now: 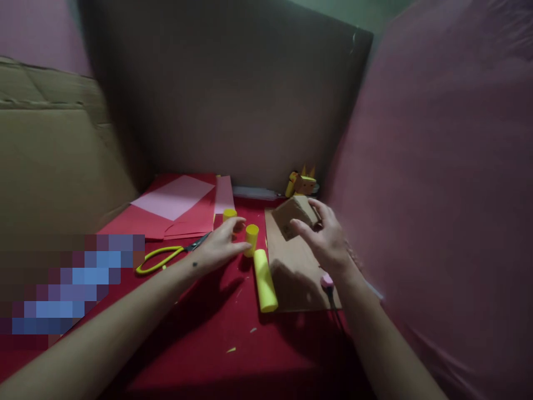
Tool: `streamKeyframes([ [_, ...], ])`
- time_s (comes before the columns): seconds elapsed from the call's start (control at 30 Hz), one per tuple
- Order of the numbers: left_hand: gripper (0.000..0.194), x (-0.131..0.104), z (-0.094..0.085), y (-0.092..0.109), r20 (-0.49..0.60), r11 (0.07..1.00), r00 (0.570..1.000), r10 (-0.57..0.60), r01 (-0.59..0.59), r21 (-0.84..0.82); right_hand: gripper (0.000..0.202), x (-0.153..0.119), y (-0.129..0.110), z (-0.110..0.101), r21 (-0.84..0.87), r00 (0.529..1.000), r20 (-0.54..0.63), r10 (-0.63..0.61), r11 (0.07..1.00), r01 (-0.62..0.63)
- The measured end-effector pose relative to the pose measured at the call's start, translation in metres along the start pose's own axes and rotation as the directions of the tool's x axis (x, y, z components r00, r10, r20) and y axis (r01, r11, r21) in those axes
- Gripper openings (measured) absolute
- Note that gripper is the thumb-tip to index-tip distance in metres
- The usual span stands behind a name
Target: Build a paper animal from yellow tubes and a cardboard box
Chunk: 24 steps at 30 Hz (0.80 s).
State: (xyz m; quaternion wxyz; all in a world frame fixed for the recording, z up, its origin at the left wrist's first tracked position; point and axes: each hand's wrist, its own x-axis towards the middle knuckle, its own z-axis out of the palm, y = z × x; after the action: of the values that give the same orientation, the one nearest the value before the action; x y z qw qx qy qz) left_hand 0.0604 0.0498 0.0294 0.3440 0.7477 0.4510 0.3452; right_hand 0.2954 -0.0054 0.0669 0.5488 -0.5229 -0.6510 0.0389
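My left hand reaches over the red table surface, its fingertips touching a short upright yellow paper cylinder. A second short yellow cylinder stands just behind the fingers. A longer yellow roll lies flat in front of them. My right hand grips a small brown cardboard box shape, held tilted above a flat cardboard sheet.
Yellow-handled scissors lie left of my left hand. Red and pink paper sheets lie at the back left. A small yellow paper figure stands at the back wall. Cardboard walls and pink fabric enclose the space.
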Motion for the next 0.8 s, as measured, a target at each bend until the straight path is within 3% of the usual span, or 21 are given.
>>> streamKeyframes([
  [0.17,0.054,0.007,0.016,-0.004,0.046,0.984,0.998,-0.045,0.053,-0.169,0.054,0.012,-0.021,0.024,-0.059,0.995,0.075,-0.068,0.996,0.073],
  [0.37,0.044,-0.003,0.004,-0.015,-0.033,0.986,0.999,-0.007,0.001,-0.164,0.061,0.016,-0.017,0.033,-0.040,0.998,0.042,-0.045,0.998,0.047],
  [0.53,0.038,-0.003,-0.002,-0.017,-0.103,0.982,0.992,-0.069,0.049,-0.182,0.060,0.018,-0.013,0.037,-0.012,1.000,0.023,-0.014,1.000,0.014],
  [0.63,0.028,-0.001,-0.012,-0.011,-0.268,0.988,0.960,-0.085,0.046,-0.148,0.057,0.019,-0.011,0.037,-0.002,0.999,0.037,-0.018,1.000,0.018],
  [0.73,0.033,0.005,-0.029,-0.009,-0.488,0.998,0.871,-0.056,0.043,-0.037,0.058,0.021,-0.008,0.036,0.006,1.000,0.025,0.000,1.000,0.000],
  [0.8,0.047,0.014,-0.037,-0.013,-0.464,0.996,0.881,-0.090,0.083,-0.036,0.058,0.021,-0.006,0.035,0.015,1.000,0.006,0.000,1.000,0.000],
])
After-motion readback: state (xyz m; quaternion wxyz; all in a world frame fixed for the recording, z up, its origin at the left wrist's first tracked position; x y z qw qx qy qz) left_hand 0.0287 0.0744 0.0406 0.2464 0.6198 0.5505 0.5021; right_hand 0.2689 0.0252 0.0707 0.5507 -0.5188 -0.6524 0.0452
